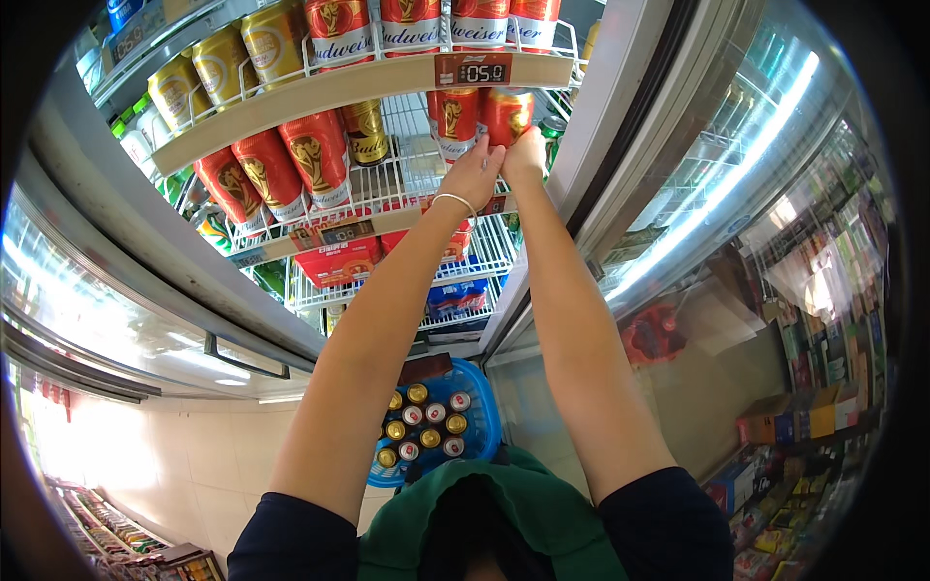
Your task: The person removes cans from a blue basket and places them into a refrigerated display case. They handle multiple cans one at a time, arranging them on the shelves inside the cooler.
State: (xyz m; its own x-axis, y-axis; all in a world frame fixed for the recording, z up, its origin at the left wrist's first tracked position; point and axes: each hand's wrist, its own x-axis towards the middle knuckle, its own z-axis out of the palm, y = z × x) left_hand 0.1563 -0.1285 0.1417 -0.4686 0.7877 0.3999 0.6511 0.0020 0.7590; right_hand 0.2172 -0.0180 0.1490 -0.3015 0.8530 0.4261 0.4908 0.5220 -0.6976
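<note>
In the open drinks cooler, my right hand grips a red and gold beer can from its right side, at the right end of the middle wire shelf. My left hand, with a bangle on its wrist, is beside that can's lower left; whether its fingertips press on the can cannot be told. A red Budweiser can stands just left of the gripped one. Farther left on this shelf are a black and gold can and several tall red Budweiser cans.
Above runs a shelf front rail with gold and red cans behind it. Red cartons lie lower down. A blue plastic basket of cans stands on the floor near my body. The glass door is at the right.
</note>
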